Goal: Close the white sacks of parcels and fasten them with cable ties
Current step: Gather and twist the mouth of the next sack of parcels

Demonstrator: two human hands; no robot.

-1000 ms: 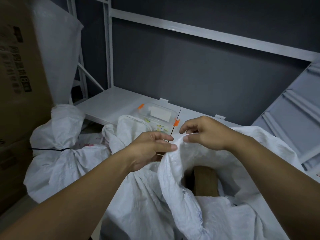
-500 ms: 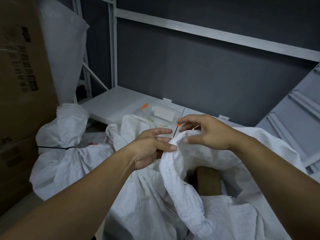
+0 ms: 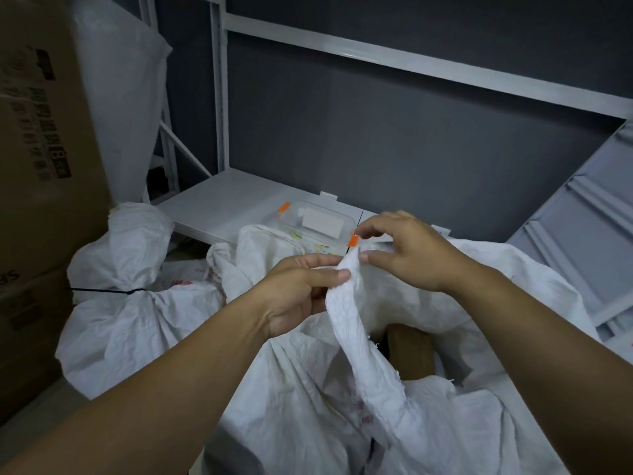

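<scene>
An open white woven sack (image 3: 428, 416) fills the lower middle, with a brown cardboard parcel (image 3: 409, 351) showing inside its mouth. My left hand (image 3: 298, 296) pinches a gathered strip of the sack's rim between thumb and fingers. My right hand (image 3: 407, 255) hovers just right of that rim, thumb against the cloth, the other fingers spread above it. At the left lies a second white sack (image 3: 116, 303), its neck tied with a black cable tie (image 3: 102, 291). A third crumpled sack (image 3: 260, 248) sits behind my left hand.
A clear plastic box with orange clips (image 3: 318, 224) rests on the white metal shelf (image 3: 222, 204) behind the sacks. Tall cardboard boxes (image 3: 37, 166) stand at the left. A grey shelf panel (image 3: 582, 234) leans at the right.
My left hand has closed tighter on the sack's rim and bunched it into a strip. My right hand's fingers have lifted and spread apart above the rim.
</scene>
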